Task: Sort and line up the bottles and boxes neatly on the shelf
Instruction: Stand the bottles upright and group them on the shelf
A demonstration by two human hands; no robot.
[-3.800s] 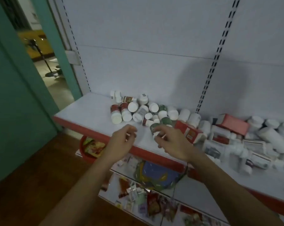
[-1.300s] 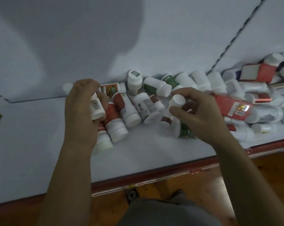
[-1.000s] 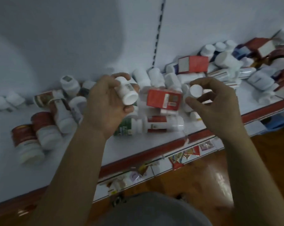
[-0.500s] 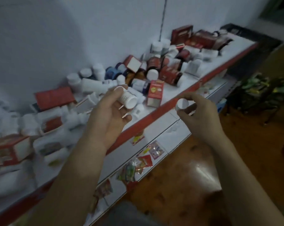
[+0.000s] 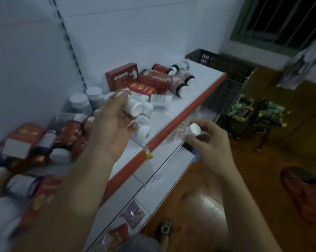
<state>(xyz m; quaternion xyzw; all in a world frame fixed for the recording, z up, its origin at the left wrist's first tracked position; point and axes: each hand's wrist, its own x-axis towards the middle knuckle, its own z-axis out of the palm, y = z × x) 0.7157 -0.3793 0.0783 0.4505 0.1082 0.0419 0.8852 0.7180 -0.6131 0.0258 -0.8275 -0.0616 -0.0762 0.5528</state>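
Fingers (image 5: 115, 100) of our left hand (image 5: 113, 128) curl round a white bottle (image 5: 133, 106), held on its side. Those of our right hand (image 5: 210, 144) pinch a smaller white bottle (image 5: 192, 130), cap up.

Neither bottle rests on the shelf (image 5: 199, 84). The left one hangs above its surface, and the right one sits out past the red front lip, over the lower shelf (image 5: 164, 177).

Left of the left fingers sprawls the unsorted heap (image 5: 66, 135) of bottles and boxes, with nothing lined up yet. Just beyond those fingers a red box (image 5: 121, 76) stands against the back wall. Dark jars (image 5: 182, 84) lie on their sides to its right, and grey-capped tubs (image 5: 81, 102) stand upright to its left.

We judge this to be the sorting step, with a bottle in each hand waiting for a place. The next move calls for a bare stretch of shelf, which seems to lie beyond the jars. Each bottle should then stand upright there, like beside like.

We cannot read any of the writing. The red box shows a pale figure and a yellowish title band, both too blurred to make out.
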